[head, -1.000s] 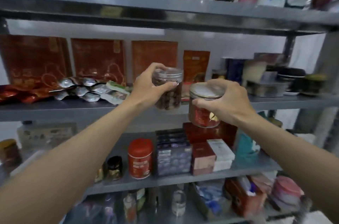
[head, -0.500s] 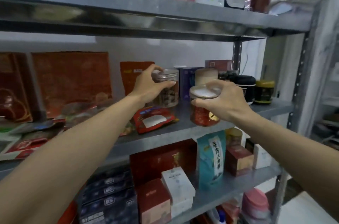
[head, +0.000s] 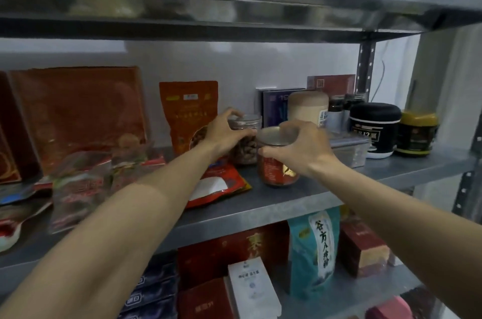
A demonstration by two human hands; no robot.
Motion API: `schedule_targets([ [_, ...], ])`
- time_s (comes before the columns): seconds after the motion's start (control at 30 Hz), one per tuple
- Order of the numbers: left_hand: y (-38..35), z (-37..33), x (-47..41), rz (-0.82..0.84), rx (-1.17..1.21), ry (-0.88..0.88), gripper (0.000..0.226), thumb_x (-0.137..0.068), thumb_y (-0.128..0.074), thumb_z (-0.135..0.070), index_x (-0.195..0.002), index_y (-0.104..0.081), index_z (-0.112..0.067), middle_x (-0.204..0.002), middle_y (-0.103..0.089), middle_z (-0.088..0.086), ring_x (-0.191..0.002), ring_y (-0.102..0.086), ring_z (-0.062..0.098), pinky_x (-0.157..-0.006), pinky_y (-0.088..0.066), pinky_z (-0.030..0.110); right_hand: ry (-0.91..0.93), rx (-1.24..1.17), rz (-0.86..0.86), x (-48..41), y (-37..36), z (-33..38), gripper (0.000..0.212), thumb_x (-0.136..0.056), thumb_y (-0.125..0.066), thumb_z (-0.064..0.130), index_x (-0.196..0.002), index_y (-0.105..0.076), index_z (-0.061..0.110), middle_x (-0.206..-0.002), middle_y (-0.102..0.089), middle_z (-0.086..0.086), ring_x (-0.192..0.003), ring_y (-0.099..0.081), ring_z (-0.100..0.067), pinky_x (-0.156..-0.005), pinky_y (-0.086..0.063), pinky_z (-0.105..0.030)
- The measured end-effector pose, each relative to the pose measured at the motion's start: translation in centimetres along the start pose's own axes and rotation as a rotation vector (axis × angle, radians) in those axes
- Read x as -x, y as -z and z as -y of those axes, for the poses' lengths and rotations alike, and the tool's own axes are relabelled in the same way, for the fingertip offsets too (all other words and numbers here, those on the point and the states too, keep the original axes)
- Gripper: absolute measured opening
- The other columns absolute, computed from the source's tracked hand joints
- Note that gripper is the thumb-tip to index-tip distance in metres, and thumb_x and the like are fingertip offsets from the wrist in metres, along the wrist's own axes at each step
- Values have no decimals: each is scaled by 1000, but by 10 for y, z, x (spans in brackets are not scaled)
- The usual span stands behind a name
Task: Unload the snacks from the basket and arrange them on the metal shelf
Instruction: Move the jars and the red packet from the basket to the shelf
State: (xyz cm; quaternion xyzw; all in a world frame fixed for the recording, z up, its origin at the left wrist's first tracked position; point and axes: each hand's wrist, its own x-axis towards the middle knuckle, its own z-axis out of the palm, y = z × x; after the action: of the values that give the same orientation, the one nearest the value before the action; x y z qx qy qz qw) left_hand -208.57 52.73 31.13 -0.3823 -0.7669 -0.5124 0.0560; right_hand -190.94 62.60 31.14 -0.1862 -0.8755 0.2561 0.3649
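On the middle tier of the metal shelf (head: 287, 204), head view, I've got both hands up front and both of them busy. My left hand (head: 227, 133) is wrapped round the clear jar (head: 246, 146) from the left side, fingers curled over the lid rim and thumb across the front, with brown snack pieces showing through the wall below. My right hand (head: 305, 151) is clamped on the red-labelled jar (head: 276, 170) from the top, fingers arched over its pale lid, thumb on the near side. Both jars stand upright and look to be down on the shelf surface, the red one nearer the front edge, the clear one just behind and to its left, the two close enough to touch or nearly so; I can't tell which. Behind the left hand an orange pouch (head: 187, 110) stands against the back wall, and a red packet (head: 221, 183) lies flat under my left forearm, just beside the red jar. Further left, large red bags (head: 78, 115) stand at the back with crinkled wrappers heaped in front. To the right of the jars I see a clear plastic box (head: 352, 149), a beige canister (head: 307, 107), a black tub (head: 374, 128) and a yellow-lidded jar (head: 417, 133) near the upright post. One tier down, a teal pouch (head: 313, 248) stands beside a white box (head: 250, 290) among red cartons.
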Motion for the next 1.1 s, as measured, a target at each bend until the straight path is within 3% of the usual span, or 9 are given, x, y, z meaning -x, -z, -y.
schedule_targets([
  [0.2, -14, 8, -13, -9, -24, -25, 37, -81, -76, -25, -113, -59, -19, -110, -54, -6, -92, -52, 7, -65, -40, 11, 13, -16, 20, -11, -15, -14, 67, -64, -82, 52, -120, -65, 18, -115, -66, 0, -95, -52, -10, -77, -41, -22],
  [0.37, -18, 15, -20, 11, -52, -53, 38, -83, -75, -22, -116, -58, -16, -110, -53, -7, -82, -50, -2, -58, -37, 4, -13, -39, 46, -16, -25, -18, 73, -61, -82, 57, -122, -65, 19, -119, -66, 1, -108, -59, -16, -87, -50, -29],
  [0.47, -18, 20, -22, 40, -43, -60, 40, -82, -75, -22, -118, -58, -18, -113, -53, -7, -84, -49, -3, -63, -40, 10, -10, -50, 65, -18, -31, -20, 83, -51, -73, 68, -119, -65, 21, -115, -67, 3, -106, -61, -17, -88, -55, -38],
  [0.6, -18, 25, -23, 70, 8, -55, 41, -82, -77, -22, -118, -58, -19, -111, -57, -6, -94, -56, 6, -70, -44, 13, 24, -28, 56, -18, -35, -24, 77, -50, -71, 70, -109, -65, 21, -104, -67, 3, -97, -61, -17, -81, -56, -39],
  [0.77, -17, 28, -24, 102, 38, -59, 41, -82, -76, -21, -118, -56, -18, -113, -59, -4, -95, -58, 5, -76, -48, 17, 65, 13, 65, -21, -32, -24, 65, -58, -79, 64, -101, -62, 19, -98, -64, 2, -92, -59, -18, -73, -51, -34],
  [0.93, -17, 25, -23, 108, 34, -42, 42, -83, -75, -21, -120, -55, -18, -105, -57, -9, -92, -57, 2, -72, -47, 14, 82, 55, 68, -21, -31, -23, 62, -60, -80, 63, -99, -60, 19, -96, -63, 1, -90, -58, -19, -67, -44, -30],
  [1.1, -19, 26, -22, 121, 47, -22, 44, -84, -74, -18, -123, -53, -18, -103, -53, -9, -96, -59, 11, -80, -49, 20, 83, 60, 86, -21, -31, -21, 61, -60, -81, 62, -98, -59, 19, -94, -63, 2, -89, -58, -18, -68, -46, -30],
])
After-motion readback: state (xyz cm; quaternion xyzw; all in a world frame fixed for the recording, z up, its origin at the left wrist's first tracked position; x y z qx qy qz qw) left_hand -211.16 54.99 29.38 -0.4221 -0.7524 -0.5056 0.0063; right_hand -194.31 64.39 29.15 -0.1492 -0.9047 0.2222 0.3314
